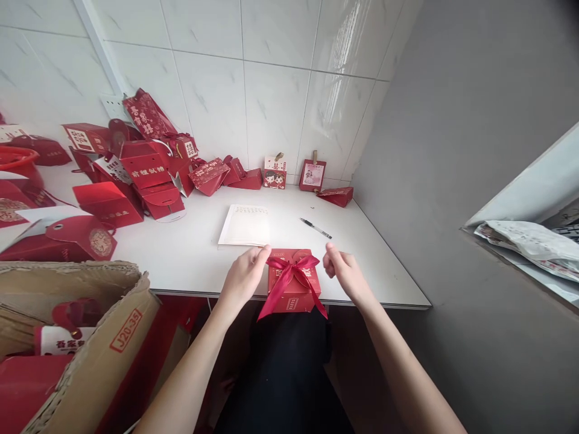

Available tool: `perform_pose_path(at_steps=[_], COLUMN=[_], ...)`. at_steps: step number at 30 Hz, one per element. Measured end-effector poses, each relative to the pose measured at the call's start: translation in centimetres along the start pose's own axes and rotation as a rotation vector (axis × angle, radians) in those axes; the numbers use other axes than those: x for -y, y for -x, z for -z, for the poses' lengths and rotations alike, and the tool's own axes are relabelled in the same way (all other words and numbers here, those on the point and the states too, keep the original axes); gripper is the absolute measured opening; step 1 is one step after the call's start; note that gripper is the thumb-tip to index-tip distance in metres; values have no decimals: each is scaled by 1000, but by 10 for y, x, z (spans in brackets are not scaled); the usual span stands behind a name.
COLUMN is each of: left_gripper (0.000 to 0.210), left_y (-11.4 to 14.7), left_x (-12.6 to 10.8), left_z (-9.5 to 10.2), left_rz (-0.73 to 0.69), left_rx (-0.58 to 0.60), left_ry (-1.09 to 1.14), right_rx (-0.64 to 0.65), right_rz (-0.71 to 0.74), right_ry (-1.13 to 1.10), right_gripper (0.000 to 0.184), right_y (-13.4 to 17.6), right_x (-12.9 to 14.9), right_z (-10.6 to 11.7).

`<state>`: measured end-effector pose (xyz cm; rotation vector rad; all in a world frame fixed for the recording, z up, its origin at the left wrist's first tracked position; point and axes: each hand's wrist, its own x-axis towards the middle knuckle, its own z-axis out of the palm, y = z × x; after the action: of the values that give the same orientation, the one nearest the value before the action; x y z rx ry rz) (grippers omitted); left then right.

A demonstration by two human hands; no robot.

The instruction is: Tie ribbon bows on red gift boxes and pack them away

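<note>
A red gift box (293, 301) with pale printed characters sits at the table's front edge, in front of my body. Tied across its top is a dark red satin ribbon (296, 269) in a bow, with two tails hanging over the front. My left hand (245, 274) is closed at the box's left side, the thumb against the bow's left loop; its other fingers are partly hidden. On the other side, my right hand (347, 270) is closed with curled fingers, a small gap away from the right loop. I see nothing in it.
An open notebook (245, 226) and a pen (315, 228) lie behind the box. Several red gift boxes (147, 166) are piled at the left. A cardboard carton (122, 301) stands at the front left; a grey wall (425, 169) bounds the right.
</note>
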<state>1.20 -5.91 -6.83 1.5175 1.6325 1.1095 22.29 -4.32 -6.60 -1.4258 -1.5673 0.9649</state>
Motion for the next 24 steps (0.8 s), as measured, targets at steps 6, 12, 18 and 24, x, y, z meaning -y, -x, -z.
perform_pose_path(at_steps=[6, 12, 18, 24], left_gripper=[34, 21, 24, 25], left_y=[5, 9, 12, 8], left_x=[1, 6, 2, 6], left_z=[-3, -13, -13, -1], left_rz=[14, 28, 131, 40], left_rx=[132, 83, 100, 189], left_ry=[251, 491, 610, 585], right_rx=[110, 101, 145, 277], right_rz=[29, 40, 10, 265], right_ry=[-140, -385, -428, -245], right_gripper=[48, 42, 39, 94], right_y=[0, 10, 13, 16], right_x=[5, -7, -19, -30], right_z=[-18, -22, -16, -3])
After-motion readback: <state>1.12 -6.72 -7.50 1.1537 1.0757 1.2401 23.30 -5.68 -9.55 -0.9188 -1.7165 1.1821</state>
